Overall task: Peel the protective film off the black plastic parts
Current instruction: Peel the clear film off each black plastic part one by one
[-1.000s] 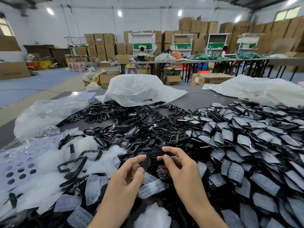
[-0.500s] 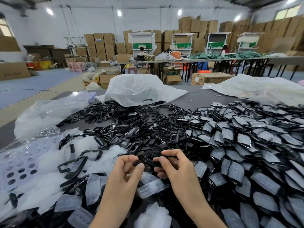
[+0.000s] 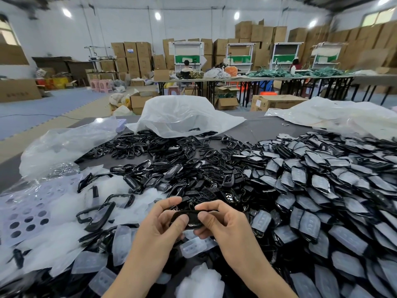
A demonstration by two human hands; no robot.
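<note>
Both hands hold one black plastic part (image 3: 190, 219) just above the table near its front edge. My left hand (image 3: 164, 224) pinches its left end with thumb and fingers. My right hand (image 3: 222, 223) grips its right end, thumb on top. Whether film still covers this part is not clear. A big heap of film-covered black parts (image 3: 322, 190) fills the right half. Bare black frames (image 3: 171, 164) lie in the middle and back. Peeled clear films (image 3: 64, 244) are piled at the left and under my hands.
Crumpled clear plastic bags (image 3: 180, 115) lie at the far edge of the grey table (image 3: 257, 127), another bag (image 3: 64, 145) at the left, white sheeting (image 3: 335, 115) at the back right. Beyond are cardboard boxes, long work tables and seated people.
Both hands have come slightly toward me and closer together. The black part has turned from end-on between the fingertips to lying level across both hands.
</note>
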